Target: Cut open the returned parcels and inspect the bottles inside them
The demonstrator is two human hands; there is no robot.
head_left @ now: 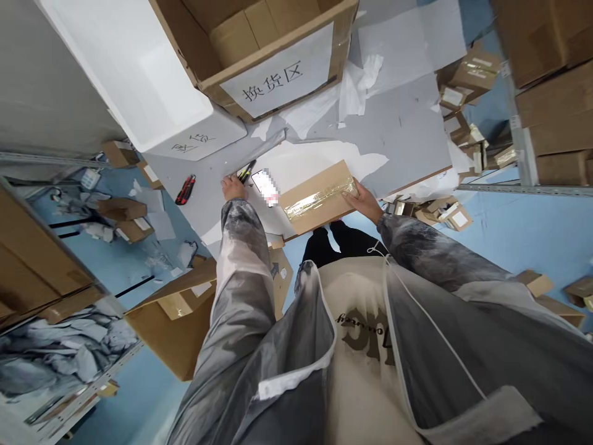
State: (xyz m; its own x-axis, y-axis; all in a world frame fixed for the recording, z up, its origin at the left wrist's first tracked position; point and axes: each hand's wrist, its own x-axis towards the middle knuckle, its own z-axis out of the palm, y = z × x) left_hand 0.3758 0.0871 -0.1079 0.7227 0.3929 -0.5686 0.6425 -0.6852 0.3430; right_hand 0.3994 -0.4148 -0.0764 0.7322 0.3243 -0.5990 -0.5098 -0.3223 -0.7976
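Note:
A taped cardboard box (319, 193) lies along the table's near edge, with shiny clear tape down its top. At its right end my right hand (364, 199) grips it, fingers closed over the corner. My left hand (233, 188) is on the table to the left, its fingers closed on a black-and-yellow utility knife (247, 172); the fingertips are partly hidden. Between that hand and the box lies a phone (265, 186) with a lit screen, partly blurred. Farther left rests a red-and-black utility knife (186, 190), touched by neither hand.
A large open carton (278, 83) with a paper sign and a white plastic bin (185, 133) stand at the table's back. Torn white paper (356, 93) lies nearby. An open carton (171, 321) is at lower left. Shelves with boxes (556, 117) flank both sides.

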